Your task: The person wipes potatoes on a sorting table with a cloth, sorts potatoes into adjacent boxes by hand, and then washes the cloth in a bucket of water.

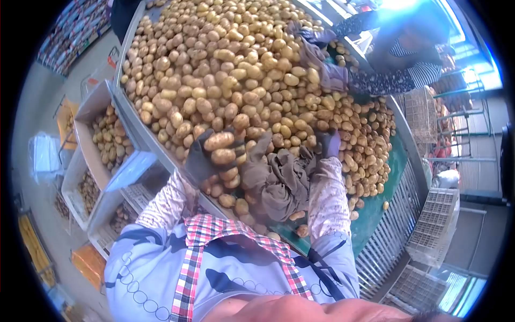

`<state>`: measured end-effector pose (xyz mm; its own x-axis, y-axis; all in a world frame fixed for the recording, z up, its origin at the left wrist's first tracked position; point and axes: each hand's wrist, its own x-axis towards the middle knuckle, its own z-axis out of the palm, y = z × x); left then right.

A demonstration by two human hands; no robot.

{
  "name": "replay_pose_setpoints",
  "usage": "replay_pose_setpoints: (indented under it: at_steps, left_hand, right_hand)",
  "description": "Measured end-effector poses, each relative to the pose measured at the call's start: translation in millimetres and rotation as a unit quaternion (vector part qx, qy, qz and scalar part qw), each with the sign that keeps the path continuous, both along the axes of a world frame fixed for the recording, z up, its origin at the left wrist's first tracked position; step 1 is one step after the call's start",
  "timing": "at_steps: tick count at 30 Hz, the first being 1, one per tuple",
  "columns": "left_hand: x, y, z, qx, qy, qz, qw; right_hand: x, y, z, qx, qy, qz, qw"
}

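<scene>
My left hand (199,161), in a dark glove, is curled around several potatoes (222,156) at the near edge of a large heap. My right hand (331,144), in a dark and purple glove, reaches into the potatoes (351,161) on the right. Its fingers are partly hidden, and I cannot tell whether they grip anything. Between my forearms a crumpled grey-brown cloth (284,182) lies on the potatoes, close to both hands.
The heap lies on a green-surfaced sorting table (394,185) with a slatted metal section (389,236). Across it, a co-worker's gloved hands (332,75) touch potatoes. Left stand a box of potatoes (86,121) and white crates (80,188); right, plastic crates (434,225).
</scene>
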<state>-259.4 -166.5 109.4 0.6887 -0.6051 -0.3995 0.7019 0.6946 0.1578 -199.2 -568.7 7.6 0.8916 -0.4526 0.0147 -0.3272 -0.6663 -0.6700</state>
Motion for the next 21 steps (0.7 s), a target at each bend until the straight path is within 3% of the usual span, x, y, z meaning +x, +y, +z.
replay_pose_setpoints:
  at_steps: [1,2,4,5,6,7,8,10,11,12,13,14,15,16,17,19,20,21]
  left_hand:
    - [-2.7,4.9,-2.8,0.044,-0.039,0.009,0.998]
    - [-5.2,9.8,-5.6,0.090,-0.075,0.017,0.993]
    - [2.0,15.8,-26.6,-0.012,-0.044,0.055,0.997]
    - [3.0,15.2,-30.9,-0.004,-0.058,0.057,0.997]
    - [3.5,15.1,-33.5,0.003,-0.074,0.057,0.996]
    - [2.1,13.7,-34.2,0.009,-0.089,0.056,0.994]
    - [0.1,12.0,-33.9,0.022,-0.074,0.055,0.995]
    - [-5.5,7.4,-7.2,-0.094,-0.075,0.024,0.992]
    - [-9.2,12.0,-2.0,-0.151,-0.097,0.006,0.984]
    - [-14.8,15.8,-6.8,-0.201,-0.141,-0.013,0.969]
    - [-18.8,21.0,-16.8,-0.210,-0.181,-0.021,0.961]
    - [-23.2,28.8,-27.0,-0.176,-0.204,-0.010,0.963]
    - [-28.9,45.1,-33.6,-0.084,-0.179,0.011,0.980]
    - [-34.7,61.1,-40.3,0.010,-0.151,0.025,0.988]
    - [-38.5,66.4,-58.9,-0.048,-0.093,0.058,0.993]
    - [-49.1,87.8,-57.5,0.006,-0.124,0.106,0.987]
    - [-53.7,98.7,-57.2,0.035,-0.137,0.129,0.981]
    - [-60.2,112.6,-69.5,-0.038,-0.149,0.143,0.978]
  right_hand:
    - [-7.8,-4.8,-3.6,0.031,-0.015,0.016,0.999]
    - [-20.0,5.1,13.1,0.170,-0.054,0.011,0.984]
    - [-51.5,38.6,77.6,0.449,-0.133,-0.005,0.883]
    - [-65.6,39.3,79.3,0.280,-0.144,0.062,0.947]
    - [-79.6,40.0,80.8,0.095,-0.168,0.099,0.976]
    - [-98.6,52.7,96.5,-0.057,-0.117,0.115,0.985]
    - [-115.1,65.5,103.1,-0.042,-0.156,0.127,0.979]
    - [-143.5,83.0,106.1,0.096,-0.135,0.091,0.982]
    - [-158.3,84.7,97.3,0.016,-0.153,0.105,0.983]
    - [-178.9,61.1,65.7,0.057,-0.114,0.111,0.986]
    - [-195.7,60.5,69.3,-0.118,-0.153,0.220,0.956]
    - [-204.4,69.3,60.9,0.143,-0.095,0.125,0.977]
    - [-209.2,79.6,51.1,0.391,-0.006,0.027,0.920]
    - [-217.3,93.8,39.5,0.306,0.016,0.059,0.950]
    - [-224.8,106.5,31.6,0.215,0.032,0.090,0.972]
    - [-222.1,108.7,26.2,0.138,0.008,0.091,0.986]
    - [-218.0,107.3,32.2,0.037,-0.006,0.166,0.985]
    - [-213.0,103.1,39.6,-0.064,-0.019,0.232,0.970]
